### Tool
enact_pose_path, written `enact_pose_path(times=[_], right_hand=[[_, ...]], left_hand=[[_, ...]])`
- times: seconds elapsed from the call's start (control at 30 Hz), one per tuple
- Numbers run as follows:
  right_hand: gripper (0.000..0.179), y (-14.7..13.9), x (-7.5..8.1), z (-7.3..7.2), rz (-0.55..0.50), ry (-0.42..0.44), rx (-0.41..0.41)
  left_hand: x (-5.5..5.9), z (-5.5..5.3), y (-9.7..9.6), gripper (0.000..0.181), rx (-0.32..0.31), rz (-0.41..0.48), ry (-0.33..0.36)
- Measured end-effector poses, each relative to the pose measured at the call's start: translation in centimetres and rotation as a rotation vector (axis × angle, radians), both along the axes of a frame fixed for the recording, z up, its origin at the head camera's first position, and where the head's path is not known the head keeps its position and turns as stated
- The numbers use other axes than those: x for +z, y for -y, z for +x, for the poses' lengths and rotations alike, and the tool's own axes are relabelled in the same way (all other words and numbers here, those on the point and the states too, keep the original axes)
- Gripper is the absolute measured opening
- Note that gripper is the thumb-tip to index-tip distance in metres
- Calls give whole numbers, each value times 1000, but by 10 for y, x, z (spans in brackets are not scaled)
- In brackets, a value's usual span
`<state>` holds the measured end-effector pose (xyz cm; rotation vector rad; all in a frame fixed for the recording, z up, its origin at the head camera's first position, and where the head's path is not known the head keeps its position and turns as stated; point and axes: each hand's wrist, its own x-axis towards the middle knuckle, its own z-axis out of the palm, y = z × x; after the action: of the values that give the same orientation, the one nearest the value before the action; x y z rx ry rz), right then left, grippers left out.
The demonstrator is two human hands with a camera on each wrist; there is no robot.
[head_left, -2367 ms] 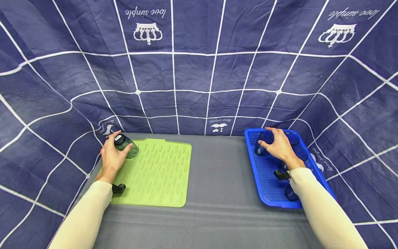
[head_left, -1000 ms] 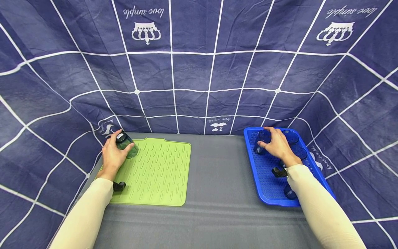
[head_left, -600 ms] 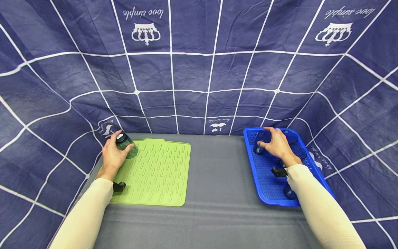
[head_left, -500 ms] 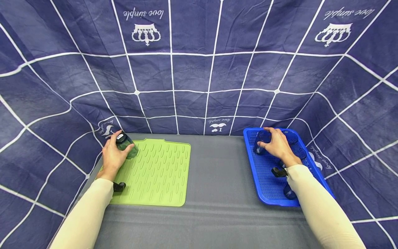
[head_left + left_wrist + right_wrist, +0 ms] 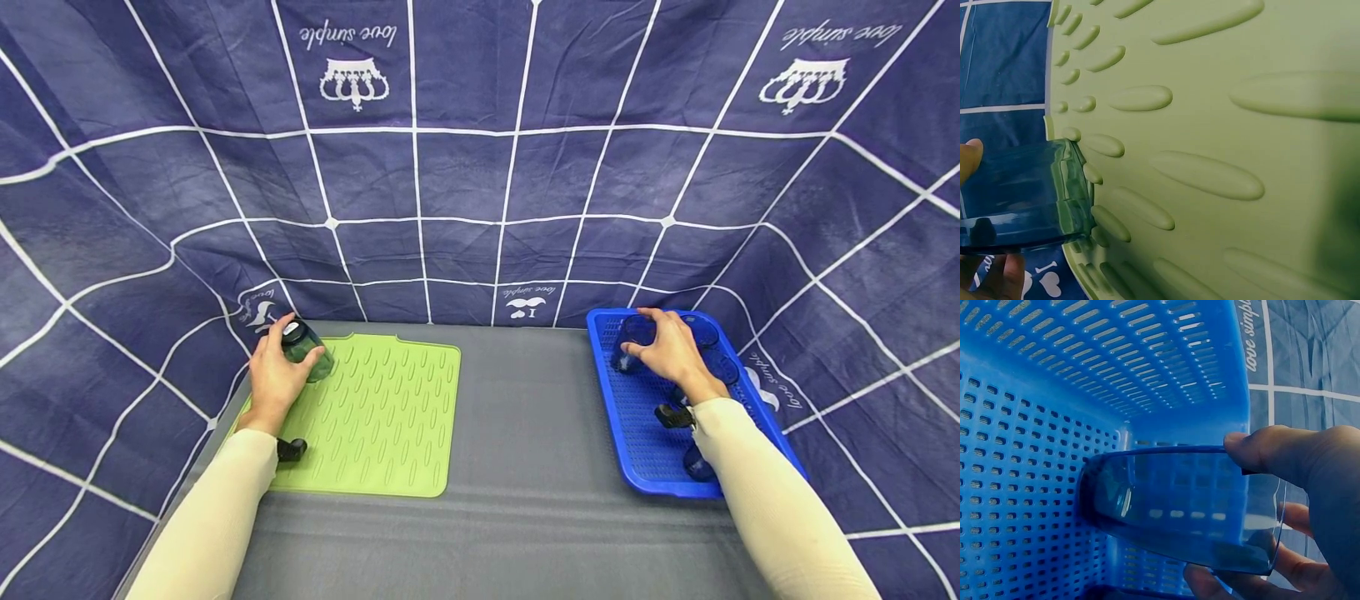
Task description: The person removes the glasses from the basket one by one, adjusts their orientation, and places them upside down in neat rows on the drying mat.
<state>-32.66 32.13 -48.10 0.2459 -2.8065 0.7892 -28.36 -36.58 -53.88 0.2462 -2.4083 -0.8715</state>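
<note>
My left hand (image 5: 276,377) grips a dark blue-tinted drinking glass (image 5: 312,358) between thumb and fingers at the back left corner of the green ridged mat (image 5: 378,417). That glass has a dark upper end with a small white mark. In the left wrist view, the lower end of the glass (image 5: 1029,194) meets the mat. My right hand (image 5: 673,350) holds a blue glass (image 5: 628,360) by its upper part, at the back left of the blue basket (image 5: 618,433). Thumb and fingers sit on opposite sides of the glass (image 5: 1172,509) in the right wrist view, its thick base against the basket floor.
More blue glasses stand in the basket, including one at the back right (image 5: 705,332) and one near the front (image 5: 697,462), partly hidden by the right arm. A grey tabletop (image 5: 525,417) lies between mat and basket. Blue grid-patterned cloth (image 5: 465,175) encloses the back and sides.
Over the last half second my left hand and forearm have shifted slightly to the right, with the glass staying at the same corner. The right hand keeps its hold in the basket.
</note>
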Motion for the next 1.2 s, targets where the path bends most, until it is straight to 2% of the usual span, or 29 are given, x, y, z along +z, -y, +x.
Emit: enact_pose_path(times=[0.13, 0.3, 0.6, 0.93, 1.2], right_hand=[[82, -2, -3, -1, -10, -10, 8], [83, -11, -15, -8, -20, -39, 1], [79, 4, 10, 11, 15, -20, -13], [79, 8, 17, 16, 16, -62, -14], [79, 11, 26, 22, 10, -78, -8]], left_hand=[[0, 0, 0, 82, 4, -1, 12], [0, -1, 0, 82, 4, -4, 17], [2, 0, 0, 82, 5, 8, 25], [2, 0, -1, 83, -3, -1, 4], [3, 1, -3, 83, -1, 9, 13]])
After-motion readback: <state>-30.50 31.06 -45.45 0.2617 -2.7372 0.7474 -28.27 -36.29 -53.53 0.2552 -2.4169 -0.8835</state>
